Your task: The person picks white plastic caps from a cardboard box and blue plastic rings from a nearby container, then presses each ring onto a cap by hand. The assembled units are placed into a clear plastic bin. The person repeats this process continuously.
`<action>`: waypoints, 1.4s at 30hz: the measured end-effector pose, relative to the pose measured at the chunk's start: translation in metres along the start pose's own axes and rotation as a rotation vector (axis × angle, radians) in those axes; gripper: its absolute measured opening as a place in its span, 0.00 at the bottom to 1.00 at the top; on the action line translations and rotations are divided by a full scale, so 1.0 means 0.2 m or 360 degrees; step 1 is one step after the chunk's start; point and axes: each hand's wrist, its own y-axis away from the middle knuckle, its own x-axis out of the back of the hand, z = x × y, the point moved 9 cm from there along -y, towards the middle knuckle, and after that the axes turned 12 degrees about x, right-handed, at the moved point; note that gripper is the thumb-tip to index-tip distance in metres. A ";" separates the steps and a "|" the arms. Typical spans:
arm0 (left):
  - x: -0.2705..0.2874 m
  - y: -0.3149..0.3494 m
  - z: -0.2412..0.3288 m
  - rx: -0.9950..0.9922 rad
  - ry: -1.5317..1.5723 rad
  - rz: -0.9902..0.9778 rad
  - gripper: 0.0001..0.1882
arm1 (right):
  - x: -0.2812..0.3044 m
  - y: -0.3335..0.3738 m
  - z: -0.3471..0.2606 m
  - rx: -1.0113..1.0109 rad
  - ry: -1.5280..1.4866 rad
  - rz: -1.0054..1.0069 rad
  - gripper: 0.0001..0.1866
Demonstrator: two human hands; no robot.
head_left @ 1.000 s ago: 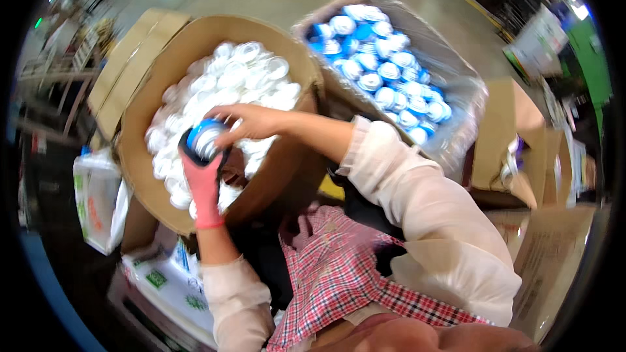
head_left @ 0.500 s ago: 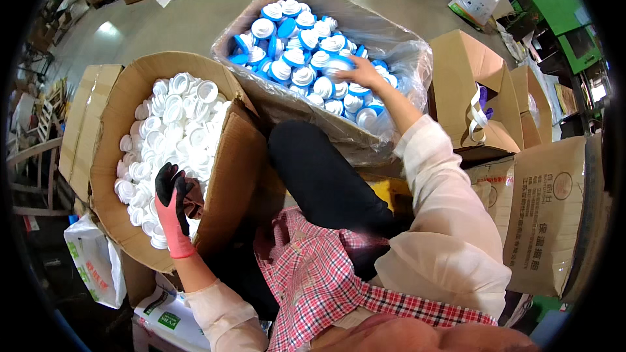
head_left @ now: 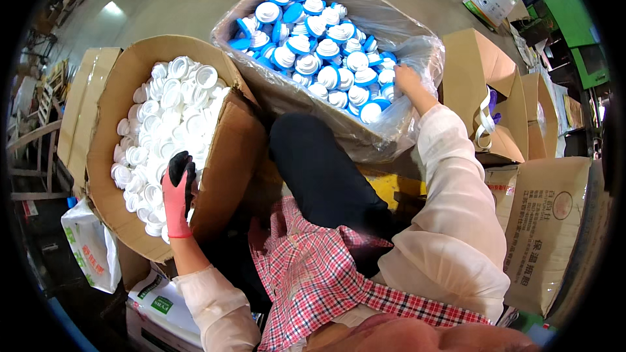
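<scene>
Head view, watched from my station. Left hand (head_left: 177, 190), in a pink glove with black fingers: over the near side of the round carton (head_left: 231, 156), close to the white caps (head_left: 171, 114) heaped inside. Its fingers are partly curled; I cannot tell whether they grip anything. Right hand (head_left: 409, 79), bare: at the right end of the box holding the blue-and-white caps (head_left: 326, 45), next to the outermost ones (fingertips partly hidden, so I cannot tell grasping from released).

Markings: the large carton (head_left: 548, 234) at lower right carries a column of big dark characters, smaller lines and a round reddish emblem. The hanging bag (head_left: 94, 248) shows red characters and green print; the white package (head_left: 156, 303) below it has a green square label with pale lettering.

Edges: clear plastic liner (head_left: 424, 58) folds over the box rim, bunched beside my right wrist. The two containers come close at their facing corners, then open into a wedge (mostly taken up by the black-clad knee (head_left: 313, 156)). An open carton (head_left: 469, 58) stands just right of the liner, limiting sideways room there; floor (head_left: 195, 6) extends beyond both containers.
</scene>
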 end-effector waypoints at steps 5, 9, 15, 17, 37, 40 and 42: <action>0.06 0.04 0.05 -0.0270 -0.0491 0.0353 0.20 | 0.33 0.15 -0.26 0.0347 -0.0287 0.0488 0.12; 0.10 0.06 0.10 -0.0291 -0.0586 0.0415 0.20 | 0.77 0.42 -0.92 0.1034 -0.0656 0.0986 0.11; 0.62 0.29 0.08 -0.0513 -0.0148 0.0907 0.20 | 1.11 0.98 -2.25 0.2490 -0.0906 0.0641 0.12; 0.82 0.49 -0.02 -0.0597 0.0420 0.1011 0.19 | 1.02 0.99 -2.47 0.2607 -0.0852 0.0416 0.13; 0.26 2.00 -2.13 0.1513 -0.0495 0.1272 0.27 | 0.74 0.93 -2.54 0.2277 -0.0589 -0.0318 0.18; 0.31 2.00 -2.00 0.1386 -0.0315 0.1334 0.25 | 0.74 0.94 -2.58 0.2358 -0.0669 -0.0278 0.18; 0.34 1.95 -2.08 0.1326 -0.0339 0.1415 0.24 | 0.74 0.93 -2.58 0.2302 -0.0633 -0.0326 0.18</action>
